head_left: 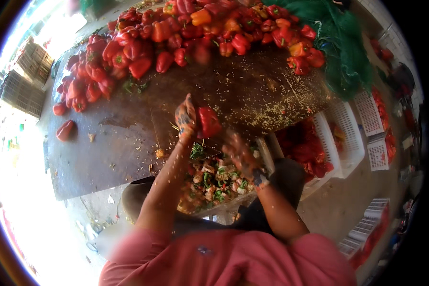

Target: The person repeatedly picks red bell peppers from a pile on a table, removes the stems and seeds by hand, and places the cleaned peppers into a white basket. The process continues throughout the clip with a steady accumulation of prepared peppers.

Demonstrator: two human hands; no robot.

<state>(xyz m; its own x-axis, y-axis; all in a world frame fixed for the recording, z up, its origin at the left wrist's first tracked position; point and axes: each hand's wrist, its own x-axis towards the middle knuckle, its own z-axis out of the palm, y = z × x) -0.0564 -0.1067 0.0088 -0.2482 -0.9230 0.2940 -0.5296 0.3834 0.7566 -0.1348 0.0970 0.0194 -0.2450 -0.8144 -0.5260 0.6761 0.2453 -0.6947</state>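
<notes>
Over the near edge of the brown table, my left hand is closed at the side of a red bell pepper and appears to grip it. Dark smears and bits of seed cover this hand. To the right of the pepper and a little nearer to me is my right hand, blurred by motion. Its fingers look spread and apart from the pepper, with nothing visible in them. Below both hands, a container between my legs holds pepper cores and green stems.
A large heap of red and orange peppers lines the table's far side. One loose pepper lies at left. Scattered seeds and a green net are at right. A white crate stands beside red pepper pieces.
</notes>
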